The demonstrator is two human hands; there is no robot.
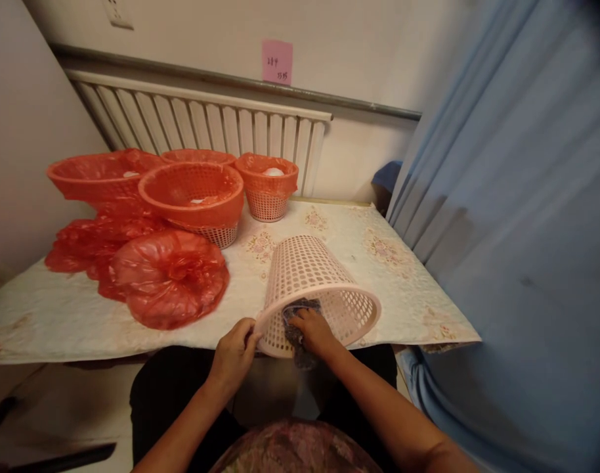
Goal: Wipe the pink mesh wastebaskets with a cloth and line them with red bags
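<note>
A pale pink perforated wastebasket (304, 263) lies tilted on its side at the table's front edge, its mouth facing me. My left hand (235, 348) grips the rim at its left, with thumb and fingers closed around it. Inside the mouth, my right hand (314, 330) is closed on a dark grey cloth (296, 323) against the inner wall. Part of the cloth hangs down below the rim. Some fingertips of the right hand are hidden by the cloth.
Several baskets lined with red plastic bags (192, 194) stand at the back left. In front of them lie crumpled red bags (172, 279). A flowered tablecloth (388, 295) covers the table. A radiator (206, 121) is behind it, and a blue curtain (516, 249) hangs at right.
</note>
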